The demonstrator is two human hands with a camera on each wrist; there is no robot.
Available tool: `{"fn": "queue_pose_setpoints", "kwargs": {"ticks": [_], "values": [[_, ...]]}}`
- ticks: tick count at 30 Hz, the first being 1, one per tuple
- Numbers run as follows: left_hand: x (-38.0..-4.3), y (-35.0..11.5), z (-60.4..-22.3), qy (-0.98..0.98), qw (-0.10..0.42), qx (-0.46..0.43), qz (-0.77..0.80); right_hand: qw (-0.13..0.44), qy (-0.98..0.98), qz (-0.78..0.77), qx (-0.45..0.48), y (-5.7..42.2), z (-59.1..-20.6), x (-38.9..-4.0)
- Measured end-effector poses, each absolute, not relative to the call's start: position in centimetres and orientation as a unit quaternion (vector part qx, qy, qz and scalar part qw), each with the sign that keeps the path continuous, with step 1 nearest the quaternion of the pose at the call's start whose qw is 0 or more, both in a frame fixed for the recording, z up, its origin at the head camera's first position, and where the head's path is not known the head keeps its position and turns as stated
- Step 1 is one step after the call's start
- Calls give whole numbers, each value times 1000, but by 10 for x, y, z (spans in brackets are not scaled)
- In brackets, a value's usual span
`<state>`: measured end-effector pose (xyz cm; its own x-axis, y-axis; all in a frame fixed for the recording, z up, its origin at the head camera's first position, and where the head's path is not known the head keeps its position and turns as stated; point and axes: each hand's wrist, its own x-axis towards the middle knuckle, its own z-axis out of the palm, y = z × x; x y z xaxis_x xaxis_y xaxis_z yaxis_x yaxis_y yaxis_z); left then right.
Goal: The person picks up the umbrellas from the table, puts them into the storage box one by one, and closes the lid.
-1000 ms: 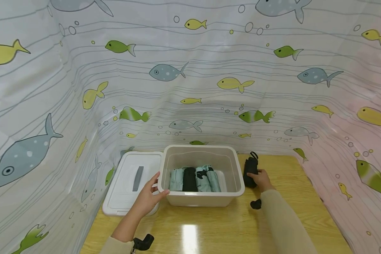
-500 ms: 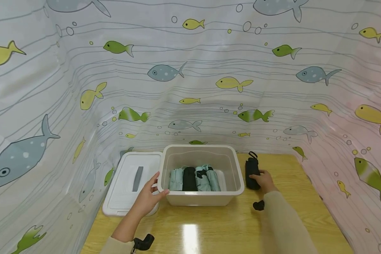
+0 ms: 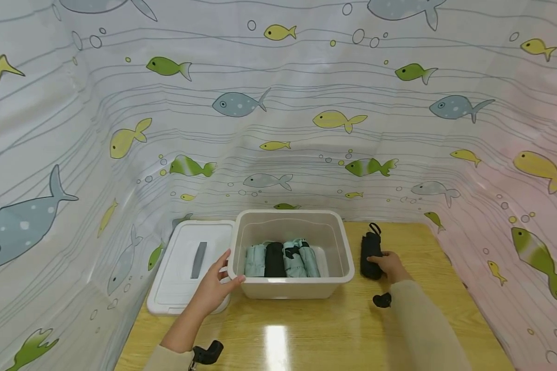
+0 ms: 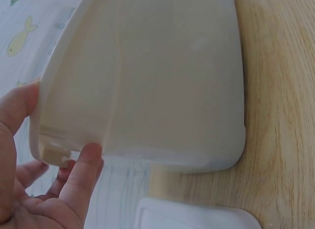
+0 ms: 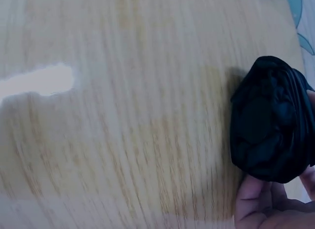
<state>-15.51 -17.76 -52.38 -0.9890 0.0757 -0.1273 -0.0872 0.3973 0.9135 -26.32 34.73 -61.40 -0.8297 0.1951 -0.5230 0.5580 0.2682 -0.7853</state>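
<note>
A cream plastic storage bin [image 3: 290,290] stands on the table with its top open. Inside it, side by side, lie several folded umbrellas: a pale green one [image 3: 255,260], a black one [image 3: 275,260], and pale green ones with or without dark print [image 3: 295,260]. My left hand [image 3: 215,286] grips the bin's front left corner, thumb at the front rim and fingers at the left side; the left wrist view shows fingertips [image 4: 91,152] against the wall. To the bin's right, my right hand [image 3: 391,265] holds a black folding umbrella [image 3: 370,252], its wrist loop pointing away.
Left of the bin lies its white lid [image 3: 176,268] with a grey handle [image 3: 198,260], partly behind the left hand. The wooden table [image 3: 325,335] is enclosed by a fish-print curtain [image 3: 283,103] at the back and both sides.
My right hand and the black umbrella have shifted slightly to the right and towards me. The left hand keeps its place on the bin; the head view has turned a little.
</note>
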Motion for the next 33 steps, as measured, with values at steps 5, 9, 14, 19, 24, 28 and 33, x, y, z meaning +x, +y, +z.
{"fn": "queue_pose_setpoints", "kwargs": {"ticks": [5,9,14,19,24,28,33], "values": [[-155,-178,-523,827,75,-6,558,158,790,-547,227,350,-616,-265],[-154,-178,-522,829,76,-5,553,162,796,-539,224,351,-616,-264],[-154,-178,-522,831,76,-5,552,182,783,-546,234,352,-609,-259],[-154,-178,-521,830,76,-6,552,214,747,-575,255,354,-598,-254],[-154,-177,-520,830,78,-5,552,234,717,-601,265,360,-592,-248],[-154,-177,-520,834,78,-5,547,250,711,-606,254,364,-587,-242],[-154,-177,-520,834,79,-5,546,269,681,-641,230,368,-579,-238]]}}
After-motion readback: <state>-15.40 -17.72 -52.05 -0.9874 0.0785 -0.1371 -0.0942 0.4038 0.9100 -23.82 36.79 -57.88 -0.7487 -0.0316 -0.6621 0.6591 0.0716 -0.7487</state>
